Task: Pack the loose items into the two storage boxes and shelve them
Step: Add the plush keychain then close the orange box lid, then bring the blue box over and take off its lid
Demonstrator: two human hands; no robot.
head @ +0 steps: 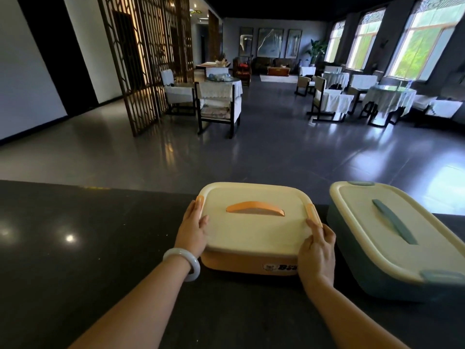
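Two boxes: sitting lidded, side by side on the dark counter.
Orange box: lying centre, cream lid on, between both hands.
Left hand: fingers curling round the lid's left edge, thumb pressing on top.
Right hand: fingers gripping the lid's right corner.
Blue box: resting just right, untouched.
Wrist: wearing a pale bangle.

- A dark polished counter is seen across the near part of the scene.
- A wooden lattice screen is placed far left.
- Dark-framed chairs with white covers are set beside it.
- Cloth-covered tables are ranged at the far right, under tall windows.
- Framed pictures are hung on the far wall.
- A potted plant is stood near them.
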